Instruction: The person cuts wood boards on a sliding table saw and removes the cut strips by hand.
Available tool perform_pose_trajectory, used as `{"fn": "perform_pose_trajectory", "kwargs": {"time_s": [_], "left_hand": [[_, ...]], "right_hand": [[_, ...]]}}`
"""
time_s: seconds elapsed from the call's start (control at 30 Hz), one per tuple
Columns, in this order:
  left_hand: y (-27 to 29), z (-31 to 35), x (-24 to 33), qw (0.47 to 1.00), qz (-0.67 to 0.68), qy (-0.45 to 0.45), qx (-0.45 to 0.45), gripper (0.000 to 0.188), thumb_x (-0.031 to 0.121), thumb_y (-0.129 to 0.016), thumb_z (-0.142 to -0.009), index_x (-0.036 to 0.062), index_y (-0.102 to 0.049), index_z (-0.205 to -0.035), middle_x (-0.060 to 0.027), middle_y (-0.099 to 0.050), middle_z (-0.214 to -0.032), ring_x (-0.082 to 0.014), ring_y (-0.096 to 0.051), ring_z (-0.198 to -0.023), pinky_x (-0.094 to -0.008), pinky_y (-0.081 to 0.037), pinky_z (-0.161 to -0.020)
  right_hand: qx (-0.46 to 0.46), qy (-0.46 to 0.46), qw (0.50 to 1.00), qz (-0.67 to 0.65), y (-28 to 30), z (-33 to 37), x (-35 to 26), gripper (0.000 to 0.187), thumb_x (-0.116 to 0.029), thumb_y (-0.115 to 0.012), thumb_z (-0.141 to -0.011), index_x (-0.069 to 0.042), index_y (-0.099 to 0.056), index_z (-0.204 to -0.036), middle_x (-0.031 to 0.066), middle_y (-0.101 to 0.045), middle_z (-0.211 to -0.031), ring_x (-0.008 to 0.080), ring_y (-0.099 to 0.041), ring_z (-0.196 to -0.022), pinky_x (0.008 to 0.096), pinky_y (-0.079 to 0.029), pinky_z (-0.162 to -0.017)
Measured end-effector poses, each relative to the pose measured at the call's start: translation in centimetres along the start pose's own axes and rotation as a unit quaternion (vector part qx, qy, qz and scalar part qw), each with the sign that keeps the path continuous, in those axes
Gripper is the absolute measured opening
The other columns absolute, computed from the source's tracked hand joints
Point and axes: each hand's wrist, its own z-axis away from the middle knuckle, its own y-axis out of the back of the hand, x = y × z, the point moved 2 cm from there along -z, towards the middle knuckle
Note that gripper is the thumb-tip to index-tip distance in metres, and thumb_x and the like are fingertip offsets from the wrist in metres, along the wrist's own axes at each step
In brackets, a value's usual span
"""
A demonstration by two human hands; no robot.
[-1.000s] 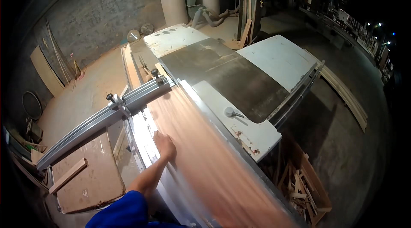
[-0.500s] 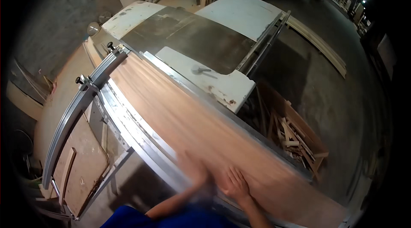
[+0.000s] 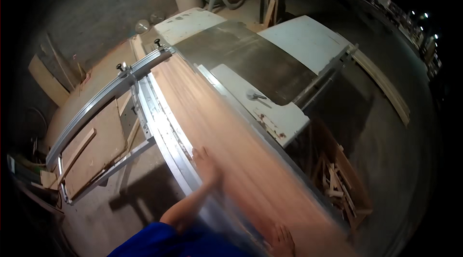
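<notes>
A long reddish-brown wooden board (image 3: 212, 131) lies along the sliding table (image 3: 166, 136) of a table saw. Its far end is close to the metal crosscut fence (image 3: 103, 90). My left hand (image 3: 206, 164) rests on the board's left edge, fingers stretched forward. Lower down, my right hand (image 3: 283, 242) lies on the board with its fingers extended, partly cut off by the picture's lower edge. Neither hand is wrapped round anything.
Right of the board is the saw's white and brown top (image 3: 231, 54), with a small metal lever (image 3: 255, 94) on it. A bin (image 3: 345, 175) of offcuts stands on the floor at right. Long strips (image 3: 383, 86) lie farther right. Clamp knobs (image 3: 157, 43) stick up from the fence.
My hands are farther apart: the left has moved forward along the board's left edge, the right sits nearer the near end. The whole view has shifted, moving the saw rightward in the picture.
</notes>
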Motion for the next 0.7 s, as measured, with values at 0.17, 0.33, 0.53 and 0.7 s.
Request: {"fn": "perform_pose_trajectory", "kwargs": {"time_s": [0.17, 0.33, 0.53, 0.7], "left_hand": [[0.0, -0.8, -0.2, 1.0, 0.025, 0.002, 0.009, 0.064, -0.003, -0.044, -0.086, -0.0083, -0.031, -0.149, -0.0397, -0.021, -0.154, -0.0501, -0.018, -0.147, -0.0511, -0.012, -0.123], [-0.1, -3.0, -1.5, 0.999, 0.021, -0.006, 0.047, 0.052, 0.013, -0.044, -0.098, -0.0101, -0.038, -0.143, -0.0376, -0.028, -0.151, -0.0484, -0.025, -0.143, -0.0521, -0.017, -0.121], [-2.3, 6.8, -2.9, 0.999, -0.024, 0.015, 0.023, 0.052, 0.027, -0.048, -0.095, -0.0135, -0.052, -0.128, -0.0327, -0.052, -0.133, -0.0457, -0.044, -0.13, -0.0533, -0.029, -0.114], [-2.7, 25.0, 4.4, 0.994, 0.075, 0.038, -0.068, 0.063, 0.021, -0.06, -0.088, -0.0095, -0.041, -0.14, -0.0355, -0.031, -0.15, -0.0486, -0.026, -0.143, -0.0539, -0.022, -0.119]], "right_hand": [[-0.01, 0.004, 0.998, 0.065, -1.5, 8.5, 3.2, 0.07, -0.04, -0.067, -0.09, 0.001, -0.047, -0.143, 0.0219, -0.046, -0.148, 0.039, -0.04, -0.141, 0.0525, -0.033, -0.117], [0.045, 0.031, 0.997, 0.045, -4.9, 8.0, 3.7, 0.063, -0.037, -0.066, -0.091, 0.002, -0.051, -0.139, 0.022, -0.05, -0.145, 0.0391, -0.044, -0.138, 0.0547, -0.034, -0.115], [0.012, 0.161, 0.928, 0.337, -6.4, 3.3, 3.6, 0.064, -0.035, -0.074, -0.082, 0.0, -0.056, -0.132, 0.0204, -0.056, -0.137, 0.0385, -0.05, -0.131, 0.0524, -0.039, -0.112], [0.084, 0.037, 0.995, 0.025, -6.8, 3.2, 3.8, 0.056, -0.036, -0.074, -0.082, -0.002, -0.063, -0.125, 0.0188, -0.061, -0.13, 0.0374, -0.057, -0.123, 0.051, -0.044, -0.108]]}}
